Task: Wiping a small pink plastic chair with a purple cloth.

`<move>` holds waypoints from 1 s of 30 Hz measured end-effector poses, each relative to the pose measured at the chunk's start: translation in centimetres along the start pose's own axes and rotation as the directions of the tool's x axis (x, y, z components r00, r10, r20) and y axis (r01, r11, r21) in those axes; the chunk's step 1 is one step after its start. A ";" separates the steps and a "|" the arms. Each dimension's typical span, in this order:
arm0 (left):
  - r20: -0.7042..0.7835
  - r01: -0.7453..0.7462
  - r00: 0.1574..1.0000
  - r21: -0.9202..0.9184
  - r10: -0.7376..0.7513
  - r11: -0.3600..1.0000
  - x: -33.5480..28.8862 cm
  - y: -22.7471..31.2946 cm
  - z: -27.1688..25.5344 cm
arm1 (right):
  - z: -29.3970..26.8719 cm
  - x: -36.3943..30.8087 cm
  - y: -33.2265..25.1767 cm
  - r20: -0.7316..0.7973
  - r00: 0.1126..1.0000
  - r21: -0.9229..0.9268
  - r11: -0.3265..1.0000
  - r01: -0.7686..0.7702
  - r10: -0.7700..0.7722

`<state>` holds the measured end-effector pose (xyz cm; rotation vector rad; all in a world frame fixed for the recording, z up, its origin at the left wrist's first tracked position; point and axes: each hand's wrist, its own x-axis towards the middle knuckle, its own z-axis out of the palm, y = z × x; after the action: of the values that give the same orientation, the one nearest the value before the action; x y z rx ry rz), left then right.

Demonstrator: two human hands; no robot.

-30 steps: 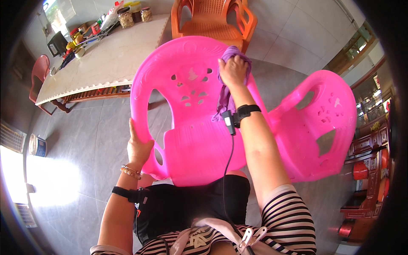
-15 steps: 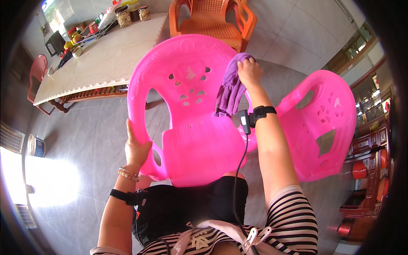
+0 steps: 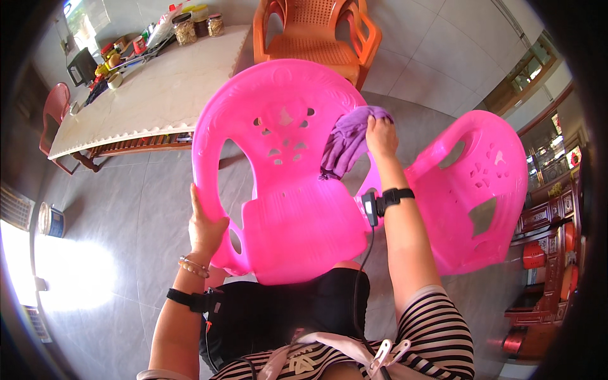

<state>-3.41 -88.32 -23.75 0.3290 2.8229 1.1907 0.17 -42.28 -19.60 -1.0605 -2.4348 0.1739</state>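
A bright pink plastic armchair [image 3: 304, 234] stands right in front of me, its seat toward me and its pierced backrest on the far side. My left hand [image 3: 208, 228] is closed round its left arm, with the thumb side along the outer edge. In my right hand [image 3: 382, 135] is a purple cloth [image 3: 349, 139], gripped at its upper end against the right edge of the backrest. The rest of the cloth hangs in folds over the backrest's inner face, down toward the seat.
A second pink armchair [image 3: 487, 183] stands close on the right. Beyond the backrest are stacked orange chairs [image 3: 310, 47]. A pale table [image 3: 158, 88] with jars and odds and ends is at the far left. A bucket [image 3: 52, 220] stands on the tiled floor.
My right hand has slid down and slightly right along the backrest's edge, and the cloth has bunched up. The chair sits slightly lower in view. My left hand keeps its hold.
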 end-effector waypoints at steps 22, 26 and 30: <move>0.037 0.025 0.999 -0.011 -0.025 1.000 -0.3 1.7 -0.5 | -0.2 1.6 -18.6 -0.314 0.776 0.042 0.808 0.587 -0.547; 0.071 0.045 0.997 -0.060 -0.041 0.997 0.1 1.9 0.0 | 0.6 7.4 -8.2 -0.243 0.925 0.116 0.938 0.326 -0.291; 0.064 0.043 0.997 -0.011 -0.042 0.999 0.0 1.9 -0.1 | 0.4 6.6 -11.0 -0.296 0.859 0.101 0.881 0.463 -0.417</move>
<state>-3.09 -87.08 -22.37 0.2994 2.7531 1.1678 -11.17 -45.12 -14.16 -0.3971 -2.2948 0.0752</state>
